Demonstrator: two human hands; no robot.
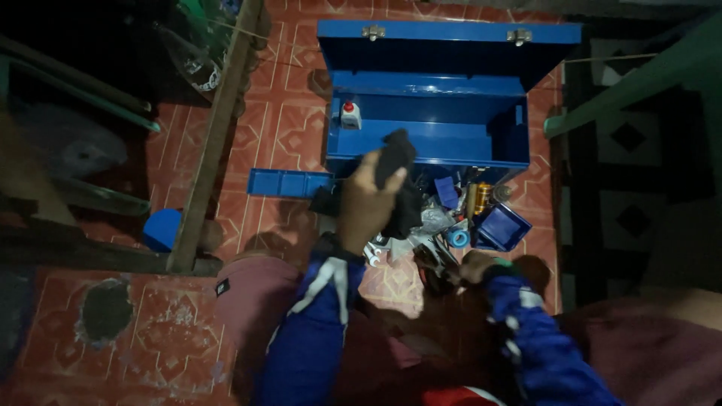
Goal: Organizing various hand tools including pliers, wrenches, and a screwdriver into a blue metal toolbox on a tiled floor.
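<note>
My left hand (366,201) is raised over the floor and shut on a black cloth-like object (396,162), just in front of an open blue metal toolbox (429,139). My right hand (475,265) rests low on a pile of small tools and parts (451,225) beside the box; its fingers are partly hidden, so I cannot tell what it grips. Both arms wear blue sleeves with white stripes. A small white bottle with a red cap (350,114) stands inside the toolbox at its left end.
A blue tray insert (289,183) lies on the red patterned tiles left of the box, and a small blue tray (502,228) lies at the right. A wooden post (214,143) crosses the left side. A blue round object (162,229) sits by it. A green bench edge (639,75) is at right.
</note>
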